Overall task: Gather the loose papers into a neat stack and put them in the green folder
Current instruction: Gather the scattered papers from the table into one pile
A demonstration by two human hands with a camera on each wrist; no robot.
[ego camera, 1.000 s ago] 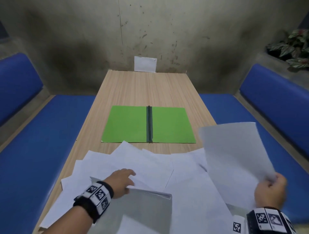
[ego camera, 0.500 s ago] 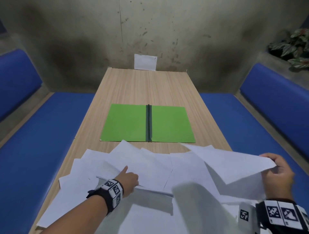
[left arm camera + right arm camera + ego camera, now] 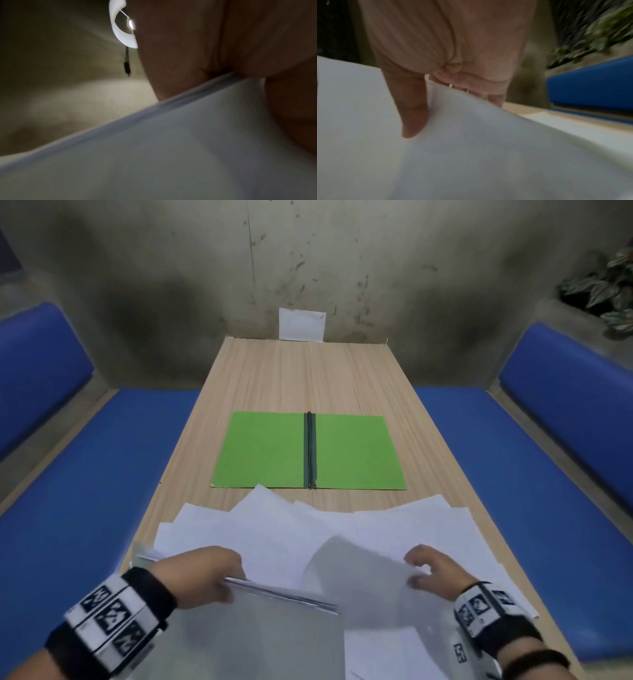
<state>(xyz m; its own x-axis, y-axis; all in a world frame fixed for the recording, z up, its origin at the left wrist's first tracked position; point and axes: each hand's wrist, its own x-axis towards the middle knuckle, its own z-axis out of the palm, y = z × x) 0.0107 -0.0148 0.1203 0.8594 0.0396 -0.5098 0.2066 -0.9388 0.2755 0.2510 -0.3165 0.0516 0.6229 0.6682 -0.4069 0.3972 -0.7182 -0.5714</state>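
Note:
The green folder (image 3: 267,451) lies open and flat in the middle of the wooden table (image 3: 308,378), nothing on it. White loose papers (image 3: 274,529) are fanned over the table's near end. My left hand (image 3: 227,578) grips the far edge of a raised stack of sheets (image 3: 274,631); the left wrist view shows that stack (image 3: 171,148) held between thumb and fingers of the left hand (image 3: 223,40). My right hand (image 3: 416,571) pinches a single sheet (image 3: 363,583) whose left part overlaps the stack. In the right wrist view the thumb (image 3: 412,108) lies on that sheet (image 3: 488,155), fingers behind it.
Blue padded benches (image 3: 85,508) (image 3: 513,474) run along both long sides of the table. A small white paper (image 3: 301,324) hangs on the stained wall at the far end. A leafy plant (image 3: 606,289) sits on a ledge at the back right.
My right hand has swung its sheet from high on the right down and leftward onto the stack. My left hand keeps hold of the stack.

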